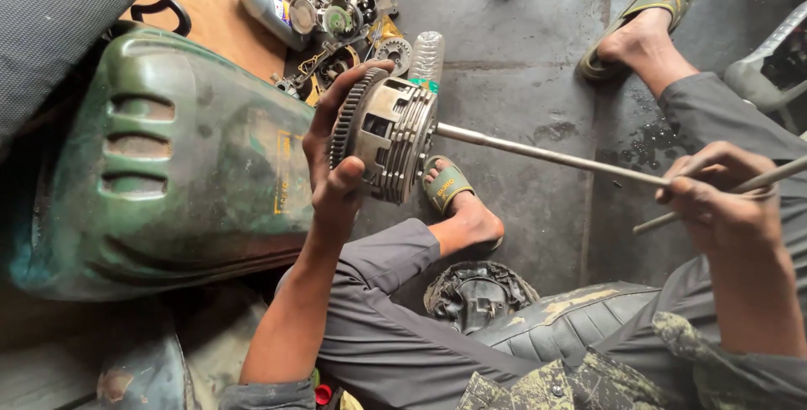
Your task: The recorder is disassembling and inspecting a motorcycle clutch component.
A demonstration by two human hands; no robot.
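A grey concrete floor (pixel 538 65), stained with dark wet patches, fills most of the view, with a sheet of brown board (pixel 210 6) lying on it at the upper left. The person sits low on the floor, grey trouser legs stretched out and both feet in olive green sandals (pixel 445 187).

The left hand (pixel 336 158) is raised over the lap and wrapped around a round metal clutch assembly (pixel 387 137), thumb on the near rim and fingers curled over the far, toothed edge. The assembly is held on edge, its gear ring toward the green cover and its stacked plates facing right. A long thin metal rod (pixel 546 155) sticks out of the middle of the plate side and runs rightward and slightly down to the right hand (pixel 727 200), which is well apart from the left. The right hand is closed loosely around the rod's far end; a second thin rod (pixel 698 208) also passes through those fingers at a different slant.

A large, dusty green plastic cover (pixel 176 166) with three slots lies just left of the left forearm. Beyond the clutch assembly, on the board and floor, sits a heap of small engine parts (pixel 345 27), a grey bottle (pixel 269 10) lying on its side, and a clear plastic bottle (pixel 426 61) with a green label. Between the legs lies a dark round engine cover (pixel 479 292), and a black ribbed seat (pixel 572 322) rests across the right thigh.
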